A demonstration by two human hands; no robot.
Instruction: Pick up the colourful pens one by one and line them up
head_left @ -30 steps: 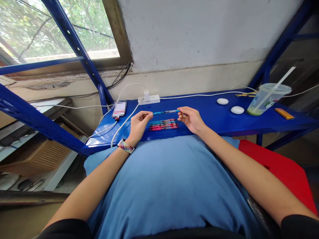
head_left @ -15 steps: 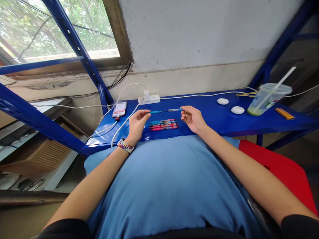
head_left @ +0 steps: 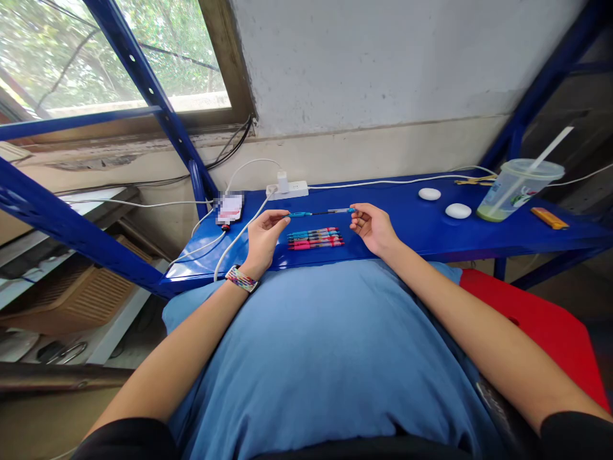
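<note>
My left hand [head_left: 262, 239] pinches the end of a blue pen part [head_left: 301, 214] between thumb and fingers. From it a thin dark refill [head_left: 320, 213] stretches right, toward a clear barrel [head_left: 339, 210] with a blue end. That barrel's blue end is in the fingertips of my right hand [head_left: 376, 229]. The pieces are held in line above the table; whether the refill's tip is inside the barrel I cannot tell. Just below them lie several blue and red pens [head_left: 313, 238], side by side in a row.
On the blue table [head_left: 397, 239] stand a plastic cup with a straw [head_left: 522, 188], two white oval objects [head_left: 458, 211] and an orange-yellow packet [head_left: 549, 218]. To the left are a phone [head_left: 228, 209], white cables and a power strip [head_left: 292, 190]. A red stool [head_left: 536, 326] stands at right.
My right hand has shifted slightly right with the clear barrel, so more of the dark refill shows between the two pen parts. My left hand has stayed nearly still.
</note>
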